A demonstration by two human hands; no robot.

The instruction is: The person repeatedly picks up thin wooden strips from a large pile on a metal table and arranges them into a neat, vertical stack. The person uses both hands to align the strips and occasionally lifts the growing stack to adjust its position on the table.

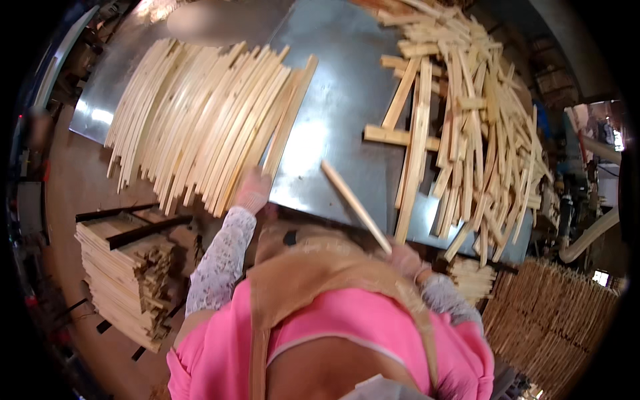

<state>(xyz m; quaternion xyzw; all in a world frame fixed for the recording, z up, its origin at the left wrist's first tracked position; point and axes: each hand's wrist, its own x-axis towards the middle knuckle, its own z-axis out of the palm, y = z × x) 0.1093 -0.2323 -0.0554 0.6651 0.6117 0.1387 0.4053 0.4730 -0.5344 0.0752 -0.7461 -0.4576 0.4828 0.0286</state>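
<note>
A row of pale wooden strips (193, 113) lies side by side on the left part of a metal table (320, 93). My left hand (253, 190) is against the near ends of the strips at the row's right side, beside one strip (291, 113) that sits slightly askew there. Its fingers are too blurred to tell how they are bent. Down at the right, my right hand (405, 261) is closed round the near end of a single wooden strip (355, 205). That strip slants up and left, over the table's front edge.
A jumbled heap of wooden strips (490, 133) covers the table's right side, some jutting over its front edge. Stacked wood (120, 273) stands on the floor at left, with dark metal bars (150, 230) on top. Another tall stack (553, 320) rises at lower right.
</note>
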